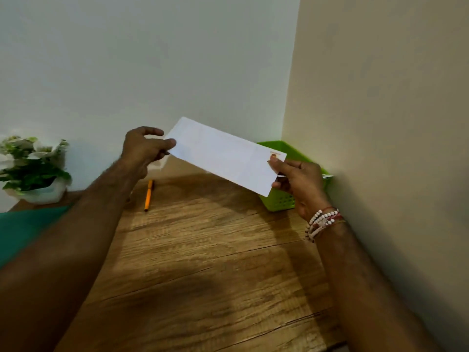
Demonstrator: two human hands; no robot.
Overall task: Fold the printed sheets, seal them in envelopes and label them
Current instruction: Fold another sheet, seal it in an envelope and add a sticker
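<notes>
Both forearms extend forward, converging slightly, with the hands raised. The left hand (146, 148) pinches the left end of the envelope (223, 156) between thumb and curled fingers. The right hand (298, 185) pinches the lower right end, thumb on top.

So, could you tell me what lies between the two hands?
The white envelope, its ends pinched by the left hand and right hand, in the head view.
</notes>
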